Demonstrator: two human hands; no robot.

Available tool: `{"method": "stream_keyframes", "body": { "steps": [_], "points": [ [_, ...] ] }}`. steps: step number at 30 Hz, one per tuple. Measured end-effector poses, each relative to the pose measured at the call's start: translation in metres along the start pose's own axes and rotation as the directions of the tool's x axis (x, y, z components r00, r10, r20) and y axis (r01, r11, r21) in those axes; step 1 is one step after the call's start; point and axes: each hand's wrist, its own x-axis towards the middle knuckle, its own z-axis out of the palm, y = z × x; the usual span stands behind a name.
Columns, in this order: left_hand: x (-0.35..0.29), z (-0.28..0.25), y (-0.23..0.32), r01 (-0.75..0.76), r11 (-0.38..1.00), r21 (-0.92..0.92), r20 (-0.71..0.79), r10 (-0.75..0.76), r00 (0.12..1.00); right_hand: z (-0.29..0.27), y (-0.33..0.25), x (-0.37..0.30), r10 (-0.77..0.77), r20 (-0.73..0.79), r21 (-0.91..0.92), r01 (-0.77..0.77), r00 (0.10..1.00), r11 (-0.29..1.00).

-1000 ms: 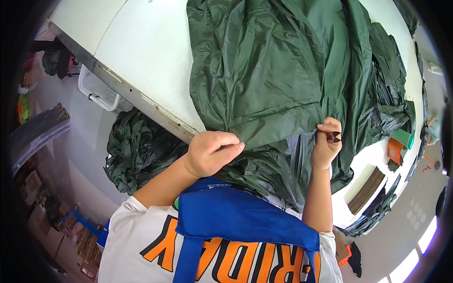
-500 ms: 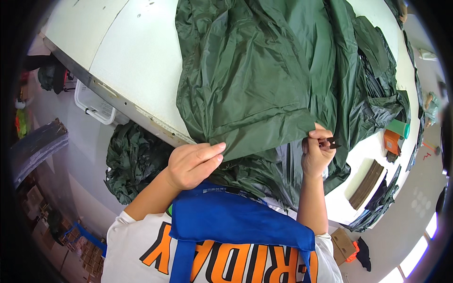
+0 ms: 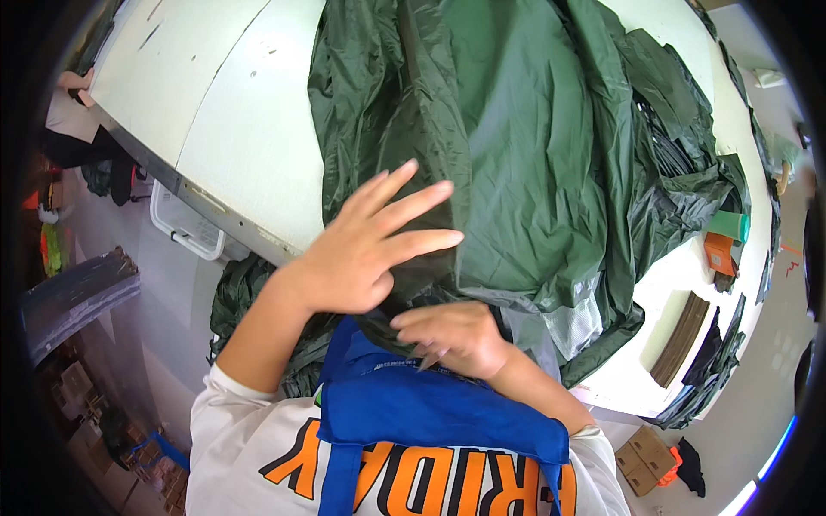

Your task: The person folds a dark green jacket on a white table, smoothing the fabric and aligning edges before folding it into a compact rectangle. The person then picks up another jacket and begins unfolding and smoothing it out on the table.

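Note:
Thin dark green fabric (image 3: pixel 525 155) lies in loose folds over the white table and down its near edge. My left hand (image 3: pixel 366 245) is over its left part, fingers spread and nothing in them. Close to my blue apron (image 3: pixel 447 404), my right hand (image 3: pixel 460 337) is bent inward, palm down and a little blurred. A small pointed blade, seemingly of thread snips (image 3: pixel 427 358), sticks out beneath its fingers; the rest is hidden by the hand. A pale, netted patch (image 3: pixel 575 325) of the fabric shows right of that hand.
On the table (image 3: pixel 232 120) at right are brown flat strips (image 3: pixel 680 340), an orange box (image 3: pixel 719 254) and a green roll (image 3: pixel 729 225). Below the left edge are a white basket (image 3: pixel 185 228) and more green fabric (image 3: pixel 237 297). Another person (image 3: pixel 73 112) stands far left.
Both hands have let go of the stretched fabric edge. My left hand has moved up with fingers spreading; my right hand has swung left and down toward the apron. The fabric's left part is refolded.

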Motion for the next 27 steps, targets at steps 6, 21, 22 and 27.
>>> {"method": "stream_keyframes", "body": {
  "steps": [6, 21, 22, 27],
  "points": [
    [0.035, 0.014, -0.036, 0.034, 0.986, 0.163, 0.393, -0.097, 0.914, -0.047, 0.011, 0.002, 0.091, -0.113, 0.123, -0.077, 0.989, 0.989],
    [0.032, -0.01, -0.021, 0.383, 0.66, -0.646, 0.44, -0.088, 0.894, -0.265, 0.173, 0.015, -0.106, -0.888, -0.452, -0.802, 0.448, 0.391],
    [0.047, -0.009, -0.029, 0.263, 0.729, -0.632, 0.291, -0.092, 0.952, -0.28, 0.169, 0.01, 0.055, -0.905, -0.363, -0.832, 0.422, 0.419],
    [0.104, 0.047, -0.036, 0.37, 0.652, -0.661, 0.175, -0.346, 0.922, -0.279, 0.105, 0.028, 0.219, -0.811, -0.375, -0.769, 0.543, 0.518]
  ]
}}
